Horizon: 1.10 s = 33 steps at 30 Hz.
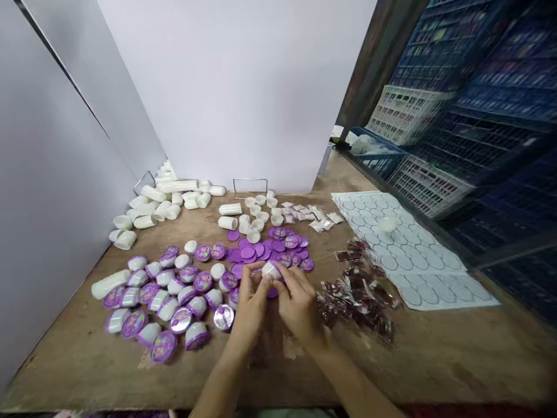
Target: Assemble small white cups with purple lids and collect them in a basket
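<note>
Both my hands meet at the middle of the wooden table [87,360], closed around one small white cup with a purple lid [272,270]. My left hand [251,306] pinches it from the left and my right hand [298,302] from the right. Just behind them lies a pile of loose purple lids [270,249]. To the left of my hands stand several finished cups with purple lids [165,293].
Empty white cups [255,217] and stacks of cups [169,194] lie at the back. Small white sachets [311,213] lie back right, dark red wrapped packets [361,290] on the right, next to a white sticker sheet [418,255]. Blue and white crates [456,87] are stacked at right.
</note>
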### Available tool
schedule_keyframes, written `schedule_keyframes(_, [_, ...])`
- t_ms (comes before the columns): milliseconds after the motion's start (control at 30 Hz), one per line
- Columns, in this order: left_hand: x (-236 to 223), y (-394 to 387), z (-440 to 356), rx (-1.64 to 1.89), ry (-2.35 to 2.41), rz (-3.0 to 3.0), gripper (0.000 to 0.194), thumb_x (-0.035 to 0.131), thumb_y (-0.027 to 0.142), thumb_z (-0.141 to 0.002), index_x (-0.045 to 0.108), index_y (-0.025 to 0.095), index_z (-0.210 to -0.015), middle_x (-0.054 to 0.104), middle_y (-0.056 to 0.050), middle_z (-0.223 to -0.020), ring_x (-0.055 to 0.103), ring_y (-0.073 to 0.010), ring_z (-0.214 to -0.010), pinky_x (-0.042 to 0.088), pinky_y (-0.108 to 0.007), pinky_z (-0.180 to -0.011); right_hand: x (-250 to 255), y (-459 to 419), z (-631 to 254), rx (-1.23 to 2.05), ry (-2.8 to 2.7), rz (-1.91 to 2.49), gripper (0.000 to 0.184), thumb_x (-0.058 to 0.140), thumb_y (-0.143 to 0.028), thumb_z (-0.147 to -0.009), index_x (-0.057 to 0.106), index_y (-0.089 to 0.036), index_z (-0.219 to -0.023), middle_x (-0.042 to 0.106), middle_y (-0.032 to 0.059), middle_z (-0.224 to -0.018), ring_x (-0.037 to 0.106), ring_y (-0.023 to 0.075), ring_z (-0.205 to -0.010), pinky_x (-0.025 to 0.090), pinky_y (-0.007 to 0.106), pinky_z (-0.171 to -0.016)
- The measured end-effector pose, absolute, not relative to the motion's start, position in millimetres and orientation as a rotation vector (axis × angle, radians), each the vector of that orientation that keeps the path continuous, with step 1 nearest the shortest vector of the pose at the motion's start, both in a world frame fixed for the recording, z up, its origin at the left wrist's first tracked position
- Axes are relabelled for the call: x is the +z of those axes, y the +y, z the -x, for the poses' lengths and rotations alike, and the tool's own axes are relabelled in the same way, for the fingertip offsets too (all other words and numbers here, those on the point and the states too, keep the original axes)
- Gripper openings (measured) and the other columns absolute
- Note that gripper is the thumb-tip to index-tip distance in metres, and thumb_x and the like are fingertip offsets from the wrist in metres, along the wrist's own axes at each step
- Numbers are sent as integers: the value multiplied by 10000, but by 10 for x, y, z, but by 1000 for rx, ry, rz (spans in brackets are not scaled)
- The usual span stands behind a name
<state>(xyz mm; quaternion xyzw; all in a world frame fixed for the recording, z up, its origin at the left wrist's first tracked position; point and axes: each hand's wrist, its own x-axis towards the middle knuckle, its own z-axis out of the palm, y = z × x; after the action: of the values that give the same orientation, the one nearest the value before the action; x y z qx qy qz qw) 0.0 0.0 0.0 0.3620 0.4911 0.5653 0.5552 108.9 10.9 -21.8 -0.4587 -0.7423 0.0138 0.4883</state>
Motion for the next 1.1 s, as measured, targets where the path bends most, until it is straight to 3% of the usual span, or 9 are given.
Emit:
schedule_keyframes(133, [2,-37,-22,1429,1176,-802,236,660,372,-807,553,199,-926,679,4,-867,610,-136,-818,456,-237,-758,-173,62,-1009,19,-1818,1119,367,543,-137,-910,586,-125,-1275,720,135,-1016,646,254,-906,588,415,-777])
schedule_keyframes(400, [11,-11,-25,1449,1065,-813,299,754,339,-735,532,192,-871,690,6,-797,600,-117,-701,447,-225,-677,-117,80,-985,9,-1763,1123,384,475,-81,-925,621,-180,-1265,731,93,-868,645,219,-741,562,361,-648])
schedule_keyframes(567, [-8,27,111,1331,1219,-1076,203,630,373,-846,575,208,-952,689,-27,-897,632,-180,-837,469,-279,-749,-166,22,-948,188,-1769,1141,377,474,-135,-937,597,-171,-1291,721,119,-988,672,234,-900,567,372,-760])
schedule_keyframes(667, [31,58,423,1231,1427,-1402,281,570,383,-883,599,227,-1114,669,-66,-1085,610,-229,-1008,458,-356,-889,-145,84,-1001,506,-1831,1076,349,497,-169,-924,611,-182,-1254,710,100,-1074,661,203,-998,544,339,-866])
schedule_keyframes(733, [55,62,700,1147,1713,-1659,308,564,358,-876,611,205,-1139,644,-99,-1127,583,-273,-1059,433,-423,-939,-145,242,-1048,593,-1827,1151,259,502,-195,-917,670,-182,-1115,719,83,-999,656,201,-955,518,348,-875])
schedule_keyframes(833, [32,43,1054,796,2328,-1830,319,507,308,-886,608,148,-1143,620,-152,-1058,566,-351,-1012,434,-521,-882,-186,661,-1035,485,-1869,1437,212,497,-185,-899,691,-189,-985,718,79,-916,619,240,-945,447,411,-888])
schedule_keyframes(933, [-44,51,1183,493,2649,-1788,342,447,318,-914,620,117,-1130,577,-207,-1130,516,-423,-1080,420,-588,-880,-219,1155,-884,344,-1988,1691,224,507,-249,-907,675,-152,-1020,712,129,-1029,568,297,-1061,375,457,-923])
schedule_keyframes(1000, [-78,100,1142,611,2650,-1804,348,455,338,-916,627,119,-1125,537,-223,-1234,468,-438,-1168,394,-613,-934,-201,1395,-754,279,-2050,1785,243,501,-248,-906,678,-102,-987,697,181,-1067,549,321,-1097,356,465,-927])
schedule_keyframes(1100, [-84,241,976,1047,2287,-1840,412,479,367,-916,552,133,-1247,540,-198,-1289,458,-372,-1243,367,-574,-1034,-110,1469,-606,214,-2056,1818,241,463,-158,-891,686,-81,-934,695,197,-1066,539,314,-1117,344,449,-934])
